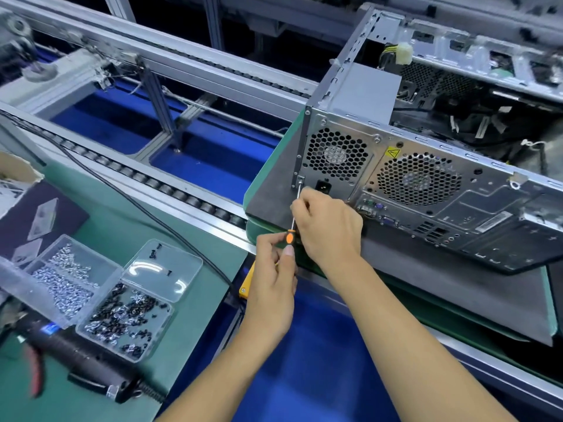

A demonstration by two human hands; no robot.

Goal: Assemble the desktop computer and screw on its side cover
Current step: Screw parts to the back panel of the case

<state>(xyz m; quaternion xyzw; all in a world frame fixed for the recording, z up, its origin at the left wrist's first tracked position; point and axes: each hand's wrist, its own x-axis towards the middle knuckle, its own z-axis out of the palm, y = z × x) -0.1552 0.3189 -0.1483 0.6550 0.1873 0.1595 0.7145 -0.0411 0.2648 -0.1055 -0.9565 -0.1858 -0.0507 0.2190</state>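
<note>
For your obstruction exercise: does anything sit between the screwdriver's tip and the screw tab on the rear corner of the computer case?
Nothing visible does. The screwdriver shaft runs clear up to the tab on the case; the right hand steadies the shaft, the left hand grips the handle.

I have one view only, from the head camera, looking forward and steeply down. It sits close over the near edge of the green surface (128, 208), wide enough to bend the conveyor rails (182, 71) at the far left. The computer case (426, 184) fills the right, both forearms entering from below.
</note>
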